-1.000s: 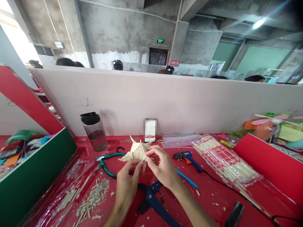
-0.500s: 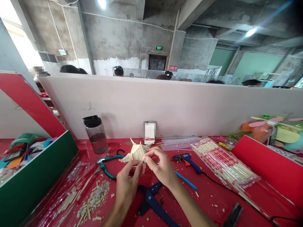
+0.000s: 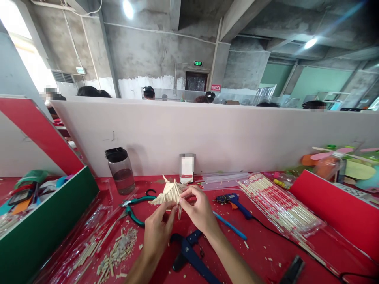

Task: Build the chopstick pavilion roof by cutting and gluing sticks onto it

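Both hands hold a small model (image 3: 172,192) built of pale wooden sticks, with a sloped, roof-like top and pointed corners. My left hand (image 3: 160,225) pinches its lower front edge between thumb and fingers. On its right side, my right hand (image 3: 197,207) is closed with thumb and fingertips together at the sticks. Just below the hands lies a dark blue cutter tool (image 3: 189,248), partly behind my right forearm. Green-handled pliers (image 3: 132,209) rest to the left of the model. The fingertips hide part of the model's right and lower side.
A blue glue gun (image 3: 233,203) with a cord and bagged sticks (image 3: 281,203) lie right, near a blue pen (image 3: 231,225). Stick offcuts (image 3: 118,248) are piled left. A water bottle (image 3: 120,171) and phone (image 3: 187,167) stand before the white partition (image 3: 222,138). Boxes flank both sides.
The camera view has tilted up slightly, so the scene sits a little lower. Both hands keep their grip on the stick model, with hardly any shift of the fingers.
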The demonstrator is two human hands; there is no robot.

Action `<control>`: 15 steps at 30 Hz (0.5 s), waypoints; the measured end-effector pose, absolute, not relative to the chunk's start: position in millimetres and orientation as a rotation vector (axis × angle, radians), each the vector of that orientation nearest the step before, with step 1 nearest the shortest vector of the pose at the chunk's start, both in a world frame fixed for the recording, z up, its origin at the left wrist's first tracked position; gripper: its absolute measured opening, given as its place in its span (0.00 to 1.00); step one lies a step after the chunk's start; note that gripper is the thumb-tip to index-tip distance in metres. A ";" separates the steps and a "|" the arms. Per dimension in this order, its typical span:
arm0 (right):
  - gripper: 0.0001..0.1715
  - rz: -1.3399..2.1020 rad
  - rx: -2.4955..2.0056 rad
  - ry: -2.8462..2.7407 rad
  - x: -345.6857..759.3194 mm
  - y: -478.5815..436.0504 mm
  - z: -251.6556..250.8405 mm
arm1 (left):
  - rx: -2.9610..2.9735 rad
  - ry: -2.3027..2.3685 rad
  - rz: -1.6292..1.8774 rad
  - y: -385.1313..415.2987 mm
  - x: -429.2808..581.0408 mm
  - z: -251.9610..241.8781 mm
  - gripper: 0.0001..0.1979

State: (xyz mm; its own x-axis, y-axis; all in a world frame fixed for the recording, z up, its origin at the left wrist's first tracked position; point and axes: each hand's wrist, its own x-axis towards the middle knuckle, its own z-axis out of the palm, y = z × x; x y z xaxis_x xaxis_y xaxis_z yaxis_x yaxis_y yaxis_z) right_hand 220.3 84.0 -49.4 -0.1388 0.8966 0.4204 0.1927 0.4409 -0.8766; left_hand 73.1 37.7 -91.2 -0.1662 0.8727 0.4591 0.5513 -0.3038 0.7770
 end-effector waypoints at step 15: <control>0.03 0.904 -0.941 -1.578 221.5 89.9 -53.6 | 1.815 1.582 1.504 41.6 73.1 -97.6 0.10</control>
State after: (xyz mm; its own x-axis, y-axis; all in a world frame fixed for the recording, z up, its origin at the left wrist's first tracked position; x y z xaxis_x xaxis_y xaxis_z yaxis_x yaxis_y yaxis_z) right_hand 221.5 89.9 -53.6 -0.1506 0.9091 0.3885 0.1246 0.4073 -0.9048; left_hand 73.1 41.6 -97.6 -0.1553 0.8544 0.4959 0.5387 -0.3476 0.7675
